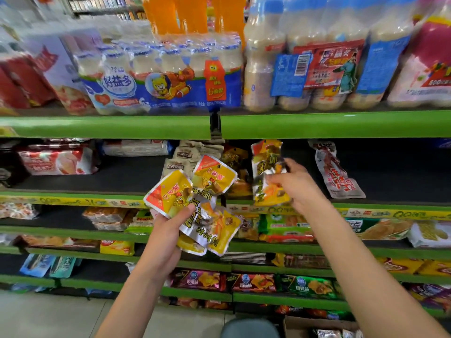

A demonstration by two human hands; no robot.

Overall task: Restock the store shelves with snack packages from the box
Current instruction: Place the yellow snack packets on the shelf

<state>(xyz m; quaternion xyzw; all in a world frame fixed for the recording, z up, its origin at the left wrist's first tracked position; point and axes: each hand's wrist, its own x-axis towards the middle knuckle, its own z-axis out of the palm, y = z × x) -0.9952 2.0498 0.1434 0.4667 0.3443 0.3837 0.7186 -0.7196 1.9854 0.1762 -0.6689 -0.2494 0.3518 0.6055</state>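
Centre frame, the left hand [168,236] grips a fanned bunch of yellow snack packets [195,203], their print too crumpled to read. Right of it, the right hand [296,185] pinches one more packet [267,172] against the green shelf [317,124]. Upper left, a bottle multipack [161,76] reads 好益多; the cardboard box [317,328] is cut off at bottom right.

You are in a shop: green-edged shelves [317,124] stacked with drink multipacks [161,76] above, snack packets [253,282] at lower centre.
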